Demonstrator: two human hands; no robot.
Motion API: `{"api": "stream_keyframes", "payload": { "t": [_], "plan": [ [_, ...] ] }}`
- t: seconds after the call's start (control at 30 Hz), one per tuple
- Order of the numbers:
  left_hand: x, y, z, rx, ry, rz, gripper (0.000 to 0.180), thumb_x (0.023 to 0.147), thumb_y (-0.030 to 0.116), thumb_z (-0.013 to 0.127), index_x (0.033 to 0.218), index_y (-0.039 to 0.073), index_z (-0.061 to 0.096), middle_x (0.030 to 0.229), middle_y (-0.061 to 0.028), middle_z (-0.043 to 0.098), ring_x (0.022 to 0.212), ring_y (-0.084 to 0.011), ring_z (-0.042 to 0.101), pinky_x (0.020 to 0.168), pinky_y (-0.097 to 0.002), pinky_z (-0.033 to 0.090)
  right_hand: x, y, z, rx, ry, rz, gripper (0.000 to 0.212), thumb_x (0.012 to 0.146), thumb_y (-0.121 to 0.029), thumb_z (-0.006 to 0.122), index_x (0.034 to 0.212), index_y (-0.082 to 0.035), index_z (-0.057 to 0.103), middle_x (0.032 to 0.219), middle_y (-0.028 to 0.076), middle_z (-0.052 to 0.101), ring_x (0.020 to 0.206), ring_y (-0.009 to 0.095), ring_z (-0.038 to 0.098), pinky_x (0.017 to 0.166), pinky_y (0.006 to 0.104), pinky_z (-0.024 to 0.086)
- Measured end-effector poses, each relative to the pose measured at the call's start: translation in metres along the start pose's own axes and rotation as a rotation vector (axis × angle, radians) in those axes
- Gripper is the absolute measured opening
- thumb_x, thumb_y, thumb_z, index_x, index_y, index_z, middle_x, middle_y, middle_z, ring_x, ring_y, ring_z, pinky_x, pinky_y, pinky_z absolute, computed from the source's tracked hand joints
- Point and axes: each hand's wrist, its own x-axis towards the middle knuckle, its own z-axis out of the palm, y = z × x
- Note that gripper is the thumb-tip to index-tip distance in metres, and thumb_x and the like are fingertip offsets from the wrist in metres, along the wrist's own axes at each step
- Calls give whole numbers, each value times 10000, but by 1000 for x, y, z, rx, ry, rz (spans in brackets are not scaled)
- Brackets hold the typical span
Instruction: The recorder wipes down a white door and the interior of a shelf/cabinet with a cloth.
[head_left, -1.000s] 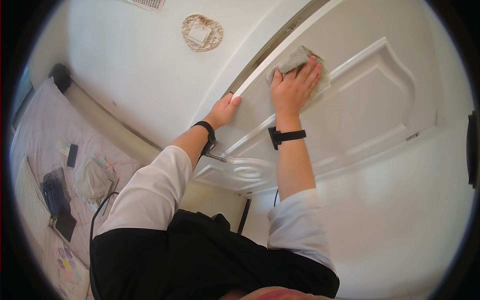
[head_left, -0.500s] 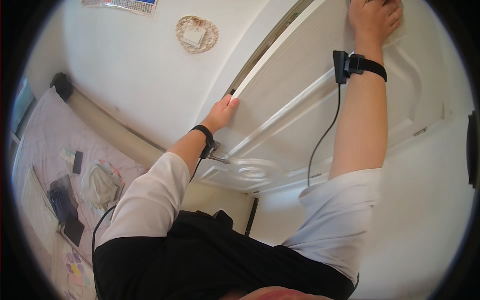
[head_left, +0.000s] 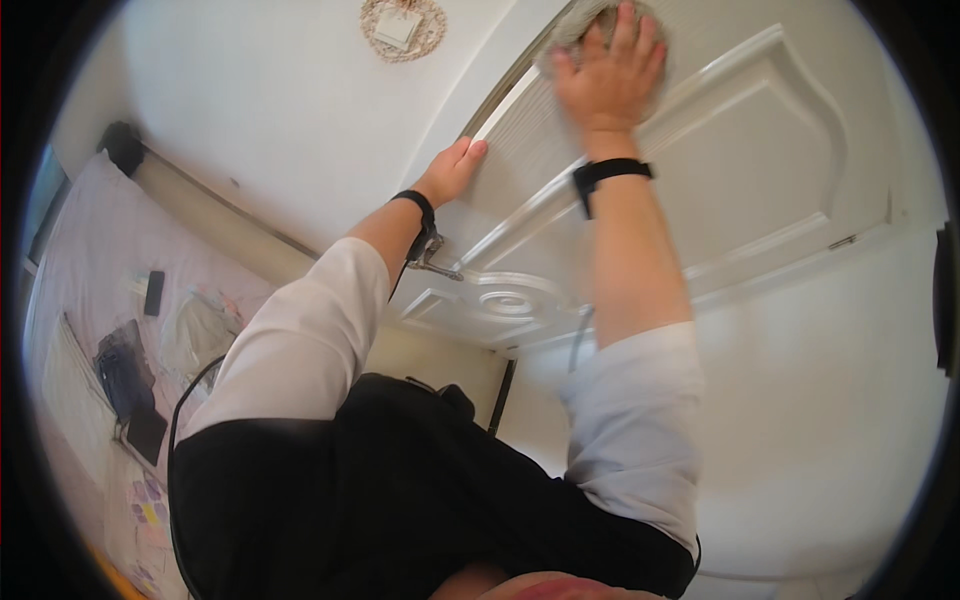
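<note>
A white panelled door (head_left: 745, 145) with raised mouldings stands ajar in front of me. My left hand (head_left: 452, 172) grips its free edge, thumb on the near face and the other fingers hidden behind. Just below that wrist, a metal lever handle (head_left: 440, 270) sticks out from the door. Higher up and to the right, my right hand (head_left: 608, 88) presses a greyish-beige cloth (head_left: 572, 32) against the door's upper part, fingers spread over the bunched fabric. Both wrists wear black straps.
A bed with a pale pink sheet (head_left: 95, 235) is at the left, bearing a dark phone-like object (head_left: 154, 293), dark folded fabric (head_left: 125, 370) and a light bundle (head_left: 195, 335). A heart-shaped decoration (head_left: 402, 30) hangs on the white wall. Door hinges (head_left: 842, 242) show at right.
My right hand has swept left across the door with the cloth, toward its free edge. The left hand keeps its grip on the edge. The view has shifted slightly.
</note>
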Motion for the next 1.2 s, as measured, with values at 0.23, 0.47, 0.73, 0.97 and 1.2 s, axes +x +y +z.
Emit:
{"api": "stream_keyframes", "payload": {
  "t": [0.23,0.47,0.73,0.97,1.2],
  "plan": [
    [-21,-5,-1,54,9,34,606,1048,617,405,1042,44,603,936,-212,657,891,-366,604,867,-422,480,90,81,-24,-69,75,156,570,989,-274,536,1476,15,469,1554,236,423,1469,409,337,1262,520,196],
    [-13,0,-6,-2,-42,-111,598,1057,603,413,1047,41,617,956,-131,650,930,-235,583,892,-375,472,15,8,12,-98,166,370,664,892,-472,623,1306,46,612,1539,267,441,1431,508,354,1187,635,256],
    [6,-21,2,-80,24,-24,592,1081,559,395,1089,24,648,995,-135,667,973,-228,589,949,-361,457,-242,-151,-3,131,-316,314,472,843,-307,690,1246,-62,696,1494,209,509,1400,465,423,1180,615,303],
    [2,-30,-2,-28,29,6,590,1084,545,408,1146,13,657,1032,-147,684,1005,-242,601,967,-364,457,-172,-69,-1,16,-210,126,390,884,-181,625,1268,-186,695,1420,73,598,1324,365,535,1093,545,439],
    [-11,-13,-12,-18,-26,-6,604,1087,553,388,1200,19,647,1100,-115,679,1078,-213,586,1022,-349,436,40,63,-21,20,-6,186,593,999,-254,495,1506,45,423,1568,243,403,1483,412,315,1265,507,191]
  ]
}}
